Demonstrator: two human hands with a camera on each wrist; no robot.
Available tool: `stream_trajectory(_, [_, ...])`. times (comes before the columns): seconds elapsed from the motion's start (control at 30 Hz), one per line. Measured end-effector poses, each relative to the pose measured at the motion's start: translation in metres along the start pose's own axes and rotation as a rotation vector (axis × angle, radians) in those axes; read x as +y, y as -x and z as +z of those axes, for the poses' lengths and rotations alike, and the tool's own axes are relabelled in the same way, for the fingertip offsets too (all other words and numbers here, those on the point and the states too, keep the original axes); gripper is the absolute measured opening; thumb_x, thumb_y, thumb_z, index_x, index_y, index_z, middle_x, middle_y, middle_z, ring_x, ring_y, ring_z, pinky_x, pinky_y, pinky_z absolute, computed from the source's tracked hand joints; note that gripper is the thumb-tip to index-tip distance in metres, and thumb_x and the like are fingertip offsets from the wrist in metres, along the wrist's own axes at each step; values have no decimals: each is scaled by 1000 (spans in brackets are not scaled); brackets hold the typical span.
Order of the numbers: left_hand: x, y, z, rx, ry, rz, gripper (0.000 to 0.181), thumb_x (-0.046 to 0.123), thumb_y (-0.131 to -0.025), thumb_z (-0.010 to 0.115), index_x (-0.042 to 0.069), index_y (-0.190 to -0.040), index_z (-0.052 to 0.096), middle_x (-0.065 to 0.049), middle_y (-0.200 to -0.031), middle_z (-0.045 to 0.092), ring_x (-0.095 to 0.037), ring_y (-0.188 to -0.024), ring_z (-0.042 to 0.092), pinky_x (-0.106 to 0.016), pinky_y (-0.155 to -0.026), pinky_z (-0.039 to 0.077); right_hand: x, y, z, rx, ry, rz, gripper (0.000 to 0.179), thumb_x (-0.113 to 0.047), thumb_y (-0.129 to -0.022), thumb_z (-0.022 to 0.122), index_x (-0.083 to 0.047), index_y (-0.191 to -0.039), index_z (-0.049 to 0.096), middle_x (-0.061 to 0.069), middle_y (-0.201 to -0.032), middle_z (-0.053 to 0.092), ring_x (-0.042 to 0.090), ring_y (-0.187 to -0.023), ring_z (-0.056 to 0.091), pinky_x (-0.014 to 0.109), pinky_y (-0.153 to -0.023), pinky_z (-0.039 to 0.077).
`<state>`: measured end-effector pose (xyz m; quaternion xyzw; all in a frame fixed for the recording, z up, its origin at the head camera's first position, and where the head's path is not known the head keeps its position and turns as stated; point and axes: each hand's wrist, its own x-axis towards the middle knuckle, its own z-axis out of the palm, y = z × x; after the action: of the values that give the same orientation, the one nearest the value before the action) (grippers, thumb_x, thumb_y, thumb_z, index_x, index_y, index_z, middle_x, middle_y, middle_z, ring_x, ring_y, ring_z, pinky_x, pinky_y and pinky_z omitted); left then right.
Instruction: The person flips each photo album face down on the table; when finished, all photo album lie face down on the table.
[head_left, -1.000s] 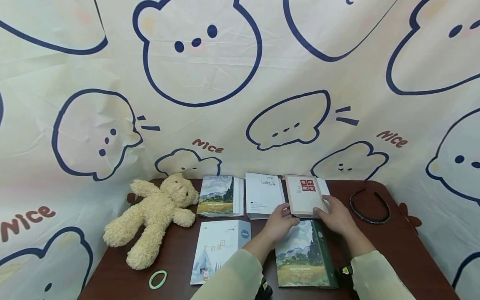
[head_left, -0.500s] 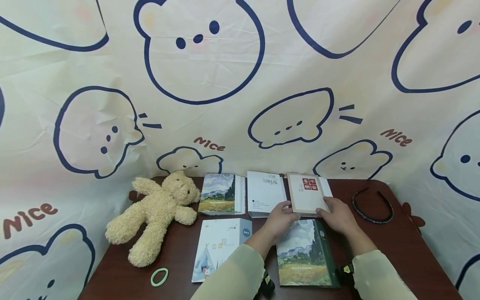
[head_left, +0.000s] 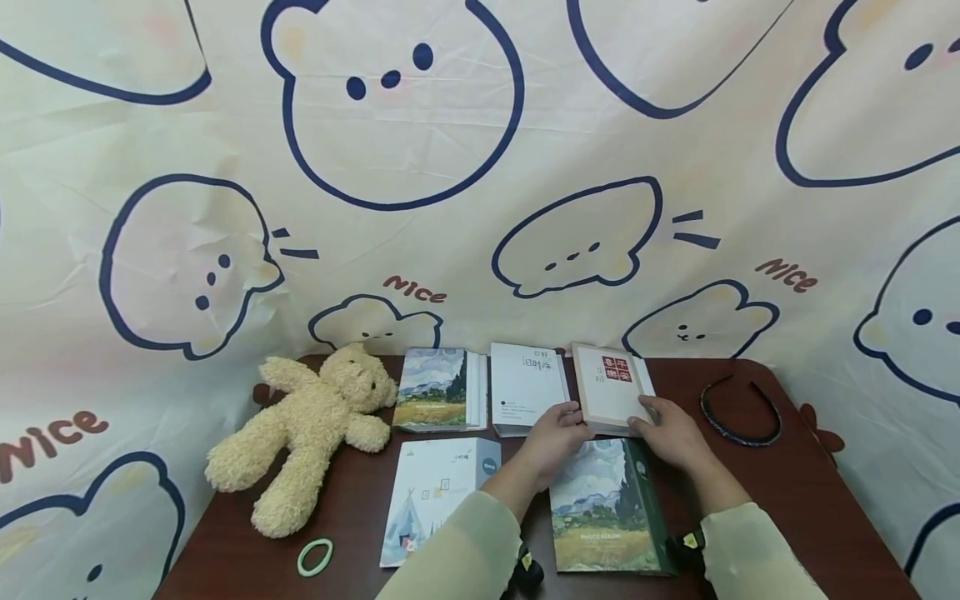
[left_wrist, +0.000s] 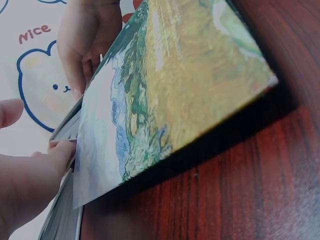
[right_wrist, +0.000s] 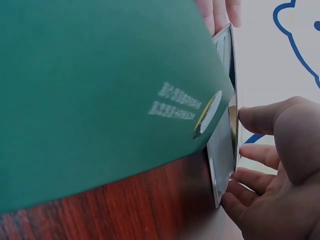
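Observation:
A cream album [head_left: 611, 387] with a red block of characters lies at the back right of the table, its white spine side to the right. My right hand [head_left: 671, 429] grips its right side near the front corner, thumb on the cover. In the right wrist view, the right fingers [right_wrist: 257, 180] bend around the album's edge. My left hand [head_left: 555, 442] reaches to the front left corner, fingertips against the edge. The left wrist view has the left thumb standing apart from the left index finger [left_wrist: 62, 150]. A landscape-painted photo album [head_left: 607, 508] lies just in front.
A white album [head_left: 525, 387] stands close on the left, with another landscape album [head_left: 433, 390] beyond it. A tent-print album [head_left: 427, 492] is nearer. A plush bear [head_left: 315, 433], a green ring [head_left: 315, 557] and a dark headband [head_left: 738, 437] lie on the brown table [head_left: 802, 533].
The cream album has tilted slightly and shifted a little in the hands. Both hands stay at its front corners, the left thumb drawn in closer to the fingers.

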<state>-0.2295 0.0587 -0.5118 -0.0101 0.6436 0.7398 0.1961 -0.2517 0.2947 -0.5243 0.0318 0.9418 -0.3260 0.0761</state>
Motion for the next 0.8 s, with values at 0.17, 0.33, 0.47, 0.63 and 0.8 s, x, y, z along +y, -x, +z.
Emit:
stream_trajectory(0.17, [1,0,-3,-17,51,8,67,16,-92,76,5,-151,47,-9,-147,57,-27,-131,58,-43,-110,48,-2,1,-2,-33,-77,37,71,-38,-104,61,1,-158,37,34,-159,33,54,-143,35,70,-110,35])
stream_trajectory(0.33, [2,2,-5,-46,105,32,67,15,-94,74,5,-153,45,-8,-149,55,-27,-129,59,-44,-111,46,-3,2,-3,-47,-122,31,70,-40,-105,58,0,-159,36,34,-159,33,53,-143,36,70,-110,36])
stream_trajectory(0.47, [3,3,-6,-77,119,64,67,16,-96,72,5,-155,42,-8,-150,54,-27,-131,58,-46,-114,43,-5,5,-4,-54,-153,18,70,-40,-106,57,0,-159,36,34,-159,33,53,-142,37,70,-109,36])
stream_trajectory(0.63, [3,2,-9,-118,135,106,65,17,-99,68,7,-156,40,-7,-151,52,-28,-137,53,-47,-118,38,-9,6,-6,-76,-208,21,67,-37,-106,56,-1,-159,36,33,-160,32,51,-140,38,70,-109,36])
stream_trajectory(0.8, [5,1,-10,-124,157,129,65,18,-99,68,9,-156,40,-6,-150,53,-29,-139,51,-44,-115,42,-11,4,-5,-92,-243,3,66,-34,-107,56,-2,-160,35,31,-159,34,48,-139,41,66,-108,40])
